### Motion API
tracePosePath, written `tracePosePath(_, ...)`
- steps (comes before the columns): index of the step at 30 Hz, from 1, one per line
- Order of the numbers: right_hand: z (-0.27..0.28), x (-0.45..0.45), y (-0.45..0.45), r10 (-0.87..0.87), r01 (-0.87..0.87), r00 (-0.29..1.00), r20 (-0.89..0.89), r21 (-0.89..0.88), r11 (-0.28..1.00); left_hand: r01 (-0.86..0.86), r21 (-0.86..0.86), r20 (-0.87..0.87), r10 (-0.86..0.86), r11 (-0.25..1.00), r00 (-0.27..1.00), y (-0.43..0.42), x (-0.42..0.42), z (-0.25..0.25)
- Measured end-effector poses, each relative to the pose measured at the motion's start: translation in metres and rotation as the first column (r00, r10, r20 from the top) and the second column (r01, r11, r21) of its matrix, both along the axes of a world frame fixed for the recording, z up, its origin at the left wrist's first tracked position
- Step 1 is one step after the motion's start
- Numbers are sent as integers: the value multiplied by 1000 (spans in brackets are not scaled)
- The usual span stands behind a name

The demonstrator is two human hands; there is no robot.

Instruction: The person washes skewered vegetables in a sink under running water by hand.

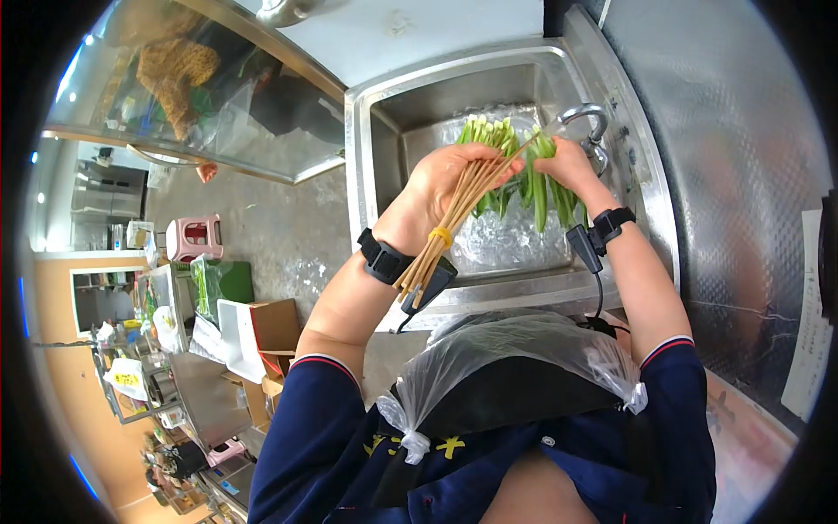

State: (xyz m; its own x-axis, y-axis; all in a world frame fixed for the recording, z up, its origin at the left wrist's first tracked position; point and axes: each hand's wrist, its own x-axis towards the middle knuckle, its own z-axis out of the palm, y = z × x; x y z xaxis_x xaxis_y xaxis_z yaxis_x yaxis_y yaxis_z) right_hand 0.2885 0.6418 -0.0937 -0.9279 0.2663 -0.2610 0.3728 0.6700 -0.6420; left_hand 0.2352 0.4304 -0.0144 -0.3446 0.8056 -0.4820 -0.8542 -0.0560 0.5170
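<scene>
My left hand (441,179) is closed around a bundle of thin wooden skewers (463,203), bound low down with a yellow rubber band (442,236). Pale cut ends of green vegetable stalks (489,131) stick up just beyond its fingers, with leaves hanging below. My right hand (569,164) pinches more long green stalks (539,199) near the tip of a skewer. Whether the stalks are threaded on the skewers is hidden by the fingers. Both hands are above the sink, where clear, rippled water or plastic (502,244) glistens.
The steel sink (384,118) has a curved tap (583,112) on its right rim. A metal-sheeted surface (733,175) lies to the right. Left of the sink are a glass-fronted cabinet (236,87), a pink stool (194,237), a cardboard box (275,323) and a cluttered counter.
</scene>
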Motion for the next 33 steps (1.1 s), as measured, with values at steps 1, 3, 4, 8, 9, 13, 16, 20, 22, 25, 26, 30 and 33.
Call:
tracePosePath(1, -2, 0, 0, 0, 0, 1000, 0, 0, 1000, -38, -20, 30, 38, 999, 999, 1, 1, 1)
tracePosePath(3, -4, 2, 0, -1, -7, 998, -56, -150, 989, -24, 2, 47, 24, 1000, 999, 0, 3, 3)
tracePosePath(4, -2, 4, 0, -1, -8, 998, -57, -149, 989, -11, 25, 65, 9, 1000, 998, -1, 3, 4)
tracePosePath(8, -9, 9, 1, -8, -54, 993, -121, -499, 865, 15, 5, 30, -15, 1000, 999, -8, 5, 11)
tracePosePath(9, -11, 9, 4, 1, -91, 986, -168, -533, 841, 23, -26, -43, -24, 999, 999, -9, 8, 15)
tracePosePath(13, -15, -1, 16, 232, -224, 973, -13, -305, 926, 4, -66, -75, -9, 998, 997, -13, 5, 16)
tracePosePath(16, -12, 2, 17, 178, -219, 976, -128, -565, 796, -14, -99, -34, 11, 995, 999, -14, 4, 18)
tracePosePath(20, -14, -5, 14, 195, -211, 977, -82, -298, 931, 40, -107, -130, -54, 993, 990, -17, 2, 20)
tracePosePath(22, -14, -3, 15, 177, -188, 982, -69, -201, 961, 49, -97, -130, -61, 994, 990, -15, 4, 19)
tracePosePath(25, -18, -4, 15, 101, -132, 990, -98, -395, 909, 30, -89, -118, -41, 996, 992, -16, 2, 14)
tracePosePath(26, -26, -6, 18, 95, -157, 985, -144, -525, 837, 24, -86, -120, -34, 996, 992, -17, 2, 14)
tracePosePath(30, -39, -13, 23, 141, -235, 968, -210, -540, 808, -3, -135, -144, -16, 991, 989, -17, 4, 20)
tracePosePath(33, -15, -6, 11, 238, -246, 915, -326, 16, 969, -19, -112, -136, 4, 994, 991, -17, 4, 18)
